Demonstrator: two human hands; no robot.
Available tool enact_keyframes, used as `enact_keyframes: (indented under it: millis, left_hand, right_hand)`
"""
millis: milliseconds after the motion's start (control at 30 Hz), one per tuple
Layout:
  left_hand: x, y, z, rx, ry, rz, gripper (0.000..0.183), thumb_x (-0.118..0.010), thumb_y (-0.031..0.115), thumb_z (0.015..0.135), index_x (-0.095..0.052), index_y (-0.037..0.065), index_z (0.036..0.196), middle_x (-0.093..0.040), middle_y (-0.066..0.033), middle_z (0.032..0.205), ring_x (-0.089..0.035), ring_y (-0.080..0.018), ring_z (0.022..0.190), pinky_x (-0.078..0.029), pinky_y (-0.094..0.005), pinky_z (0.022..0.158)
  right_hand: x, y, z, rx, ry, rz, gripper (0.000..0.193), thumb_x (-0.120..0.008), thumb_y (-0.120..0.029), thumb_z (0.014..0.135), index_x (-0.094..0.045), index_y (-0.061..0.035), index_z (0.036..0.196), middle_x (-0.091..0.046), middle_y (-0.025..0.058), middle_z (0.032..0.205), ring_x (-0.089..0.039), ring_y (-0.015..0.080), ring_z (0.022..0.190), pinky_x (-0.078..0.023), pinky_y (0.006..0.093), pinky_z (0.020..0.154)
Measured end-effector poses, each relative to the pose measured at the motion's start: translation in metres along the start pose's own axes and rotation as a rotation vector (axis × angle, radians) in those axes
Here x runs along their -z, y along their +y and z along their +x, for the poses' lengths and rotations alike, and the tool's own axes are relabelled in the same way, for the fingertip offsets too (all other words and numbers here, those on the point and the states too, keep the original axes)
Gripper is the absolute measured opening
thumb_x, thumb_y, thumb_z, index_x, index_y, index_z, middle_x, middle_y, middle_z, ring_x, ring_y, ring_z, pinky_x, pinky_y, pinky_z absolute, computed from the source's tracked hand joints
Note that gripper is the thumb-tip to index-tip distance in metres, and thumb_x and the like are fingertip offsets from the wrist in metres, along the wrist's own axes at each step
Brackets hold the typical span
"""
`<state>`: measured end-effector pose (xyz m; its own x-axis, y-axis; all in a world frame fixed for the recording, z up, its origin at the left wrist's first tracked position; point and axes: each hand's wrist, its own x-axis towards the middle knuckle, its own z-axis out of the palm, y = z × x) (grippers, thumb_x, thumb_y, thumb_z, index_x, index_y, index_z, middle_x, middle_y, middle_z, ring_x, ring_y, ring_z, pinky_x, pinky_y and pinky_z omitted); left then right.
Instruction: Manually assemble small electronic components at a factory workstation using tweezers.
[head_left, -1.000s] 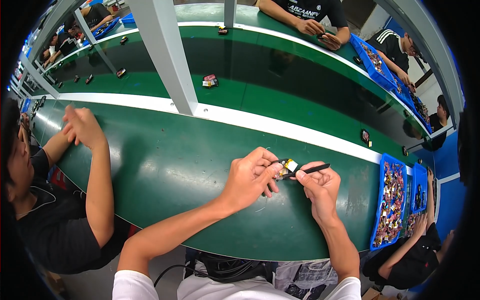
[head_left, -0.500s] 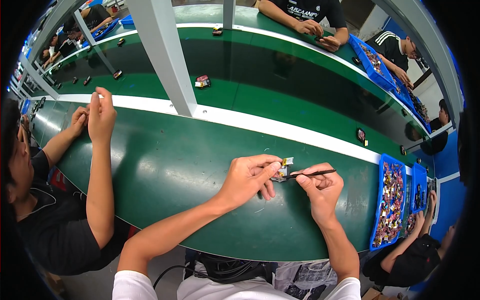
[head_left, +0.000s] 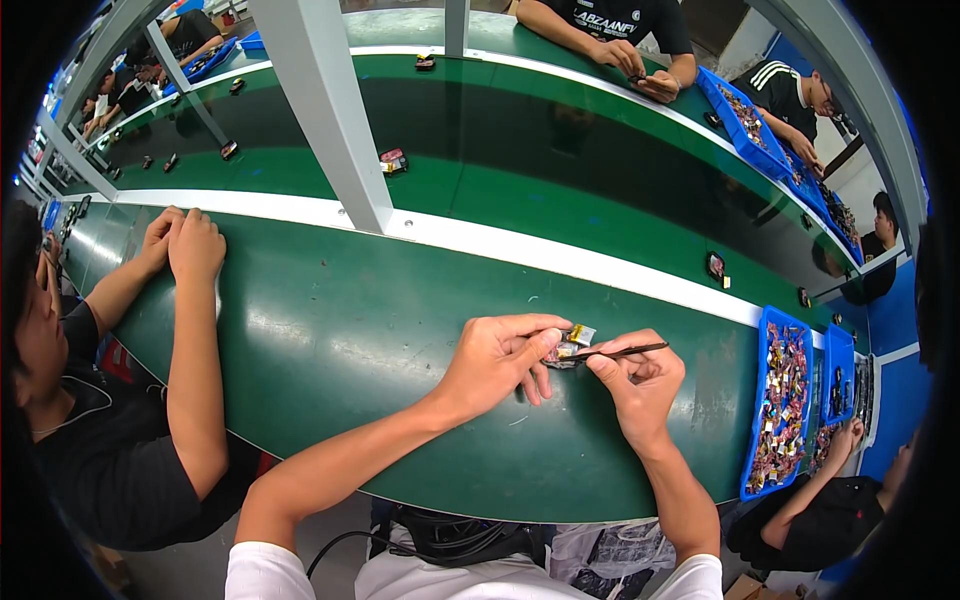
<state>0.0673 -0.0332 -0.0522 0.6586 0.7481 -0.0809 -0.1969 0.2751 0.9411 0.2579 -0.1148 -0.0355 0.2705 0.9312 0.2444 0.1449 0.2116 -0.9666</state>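
Observation:
My left hand (head_left: 485,368) pinches a small electronic unit (head_left: 567,352) with a dark casing over the green bench. A silver pouch battery with a yellow strip (head_left: 582,334) stands up at the unit's far edge, beside my fingertips. Slim black tweezers (head_left: 632,350) are gripped between the thumb and fingers of my right hand (head_left: 645,385). Their tip reaches the near side of the unit. My fingers partly cover the casing, and its inner parts are too small to make out.
A blue tray (head_left: 780,410) full of small wired parts stands to my right, with a smaller blue tray (head_left: 838,375) beyond it. Past the white rail, a green conveyor (head_left: 560,215) carries units such as this one (head_left: 716,267). A grey post (head_left: 325,110) rises ahead; co-workers sit on both sides.
The battery has tilted and shifted slightly right, while my hands stay nearly in place. Units on the conveyor have moved a little left. The left co-worker's raised hand has come down.

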Motion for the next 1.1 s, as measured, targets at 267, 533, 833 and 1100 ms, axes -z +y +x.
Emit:
enact_keyframes:
  millis: [267,533,833,1100]
  left_hand:
    - [0.0006,0.0028,-0.0004,-0.015,-0.012,-0.006,0.028,-0.055,0.012,0.104,-0.063,-0.009,0.122,-0.068,-0.0124,0.086,-0.069,-0.0174,0.060,-0.056,-0.0266,0.048]
    - [0.0031,0.0037,-0.0007,0.019,-0.013,-0.015,0.027,-0.057,0.010,0.103,-0.063,-0.012,0.118,-0.069,-0.0152,0.082,-0.069,-0.0192,0.057,-0.056,-0.0274,0.047]
    - [0.0018,0.0033,0.0007,-0.016,0.055,-0.040,0.026,-0.055,0.009,0.103,-0.062,-0.011,0.118,-0.069,-0.0152,0.085,-0.069,-0.0196,0.058,-0.057,-0.0272,0.047]
    - [0.0007,0.0030,-0.0009,-0.023,0.068,-0.036,0.026,-0.055,0.010,0.104,-0.062,-0.011,0.118,-0.069,-0.0152,0.086,-0.069,-0.0189,0.059,-0.057,-0.0269,0.048]
  right_hand:
    - [0.0028,-0.0010,0.0007,-0.003,-0.018,-0.001,0.017,-0.079,0.005,0.083,-0.066,0.0024,0.093,-0.071,0.0071,0.083,-0.048,-0.0014,0.053,-0.033,0.0161,0.048]
    - [0.0030,-0.0018,0.0010,0.056,-0.056,-0.057,0.016,-0.080,0.004,0.082,-0.067,0.0031,0.093,-0.072,0.0080,0.084,-0.047,-0.0007,0.051,-0.032,0.0168,0.046]
    - [-0.0008,-0.0040,-0.0014,0.218,-0.002,-0.216,0.017,-0.082,0.001,0.079,-0.069,0.0003,0.089,-0.076,0.0106,0.087,-0.047,0.0008,0.047,-0.032,0.0181,0.045]
    - [-0.0056,-0.0061,-0.0009,0.286,-0.008,-0.282,0.016,-0.083,0.001,0.077,-0.070,-0.0020,0.086,-0.077,0.0100,0.086,-0.046,0.0007,0.044,-0.032,0.0184,0.043]
